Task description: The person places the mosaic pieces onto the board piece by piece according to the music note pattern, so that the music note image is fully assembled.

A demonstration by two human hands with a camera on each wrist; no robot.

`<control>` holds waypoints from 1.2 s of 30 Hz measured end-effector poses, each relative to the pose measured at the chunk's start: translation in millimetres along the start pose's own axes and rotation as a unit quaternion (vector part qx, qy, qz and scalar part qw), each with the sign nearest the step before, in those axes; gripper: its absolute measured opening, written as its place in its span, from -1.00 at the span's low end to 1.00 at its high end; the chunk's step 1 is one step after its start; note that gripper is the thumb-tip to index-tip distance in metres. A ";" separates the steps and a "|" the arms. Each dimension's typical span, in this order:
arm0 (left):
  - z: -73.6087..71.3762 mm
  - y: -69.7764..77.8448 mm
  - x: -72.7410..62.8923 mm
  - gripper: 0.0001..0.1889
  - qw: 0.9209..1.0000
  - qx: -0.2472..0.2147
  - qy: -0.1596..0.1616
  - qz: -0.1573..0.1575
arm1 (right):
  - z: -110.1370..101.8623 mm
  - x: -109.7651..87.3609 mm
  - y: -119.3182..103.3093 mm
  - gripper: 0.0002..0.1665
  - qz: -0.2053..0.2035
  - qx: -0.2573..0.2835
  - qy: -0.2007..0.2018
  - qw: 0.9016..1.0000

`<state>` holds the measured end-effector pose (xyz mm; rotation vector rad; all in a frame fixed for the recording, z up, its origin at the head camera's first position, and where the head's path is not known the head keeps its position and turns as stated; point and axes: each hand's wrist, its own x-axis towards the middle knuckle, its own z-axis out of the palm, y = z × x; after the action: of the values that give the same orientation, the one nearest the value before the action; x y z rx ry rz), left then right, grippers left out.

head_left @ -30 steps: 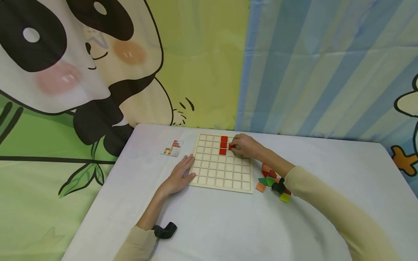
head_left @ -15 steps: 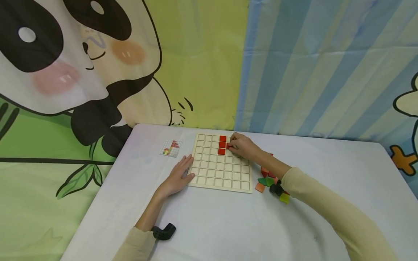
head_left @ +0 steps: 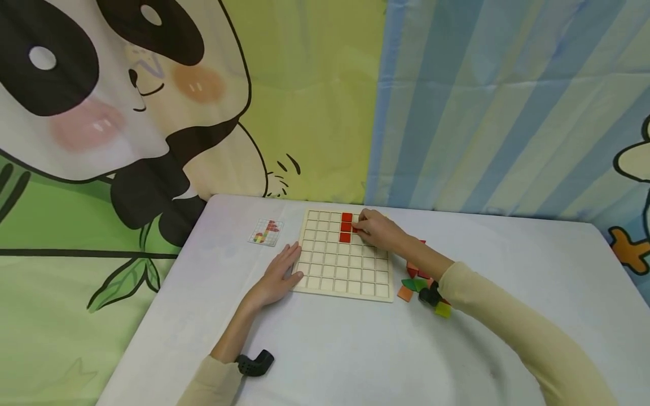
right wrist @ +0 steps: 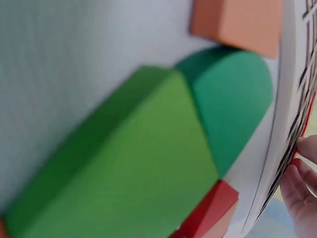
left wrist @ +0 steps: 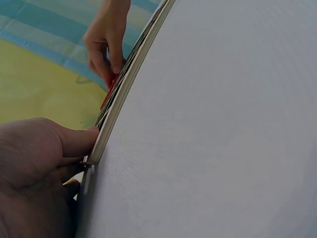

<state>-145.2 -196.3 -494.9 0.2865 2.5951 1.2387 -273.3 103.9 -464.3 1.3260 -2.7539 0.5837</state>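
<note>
On the white table lies a pale wooden grid board, with red square tiles forming a short column in its upper part. My right hand pinches a red piece between thumb and fingertips, just right of that column; the fingers hide most of it. At the board's left edge rests my left hand, fingers extended. The left wrist view shows its thumb against the corner of the board, with the right hand and a bit of red beyond.
A small picture card with a coloured grid pattern lies left of the board. Right of it are loose pieces: a green one, an orange square, a yellow one and several red ones, partly under the right forearm.
The right hand keeps pinching the red piece and has shifted very slightly toward the red column. The left hand stays at the board's edge.
</note>
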 end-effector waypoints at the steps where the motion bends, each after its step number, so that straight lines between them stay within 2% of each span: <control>1: 0.0 0.0 -0.3 -0.29 1.000 0.001 0.001 0.004 | -1.3 -1.7 -1.2 -0.71 0.004 -0.003 0.001 1.000; 7: -0.7 1.9 -2.1 -0.29 1.000 0.003 0.002 -0.001 | -12.9 -24.4 -13.2 -0.60 0.043 -0.005 0.008 0.999; 11: 0.9 3.1 -1.8 -0.29 1.000 0.000 0.004 -0.007 | -26.1 -56.8 -20.8 -0.52 0.085 0.005 0.002 0.996; 14: 1.0 2.9 -1.5 -0.29 1.000 -0.002 0.002 -0.008 | -33.9 -86.5 -22.3 -0.49 0.103 0.007 0.005 0.995; 21: -0.4 4.3 -1.8 -0.29 1.000 -0.005 -0.005 -0.011 | -39.9 -141.4 -18.0 -0.50 0.155 0.008 -0.007 0.988; 24: -1.6 4.2 -2.1 -0.28 1.000 -0.006 -0.005 -0.011 | -41.8 -153.0 -16.6 -0.51 0.158 0.011 0.002 0.987; 29: -1.7 3.8 -1.8 -0.28 1.000 -0.009 -0.005 -0.013 | -44.7 -166.0 -12.7 -0.54 0.139 0.002 0.030 0.990; 36: -2.0 4.4 -2.7 -0.28 1.000 -0.009 -0.007 -0.012 | -46.3 -167.5 -4.6 -0.61 0.141 -0.017 0.002 0.990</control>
<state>-142.9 -195.8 -489.9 0.2597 2.5667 1.2479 -169.4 242.6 -451.0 0.9315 -2.9563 0.5453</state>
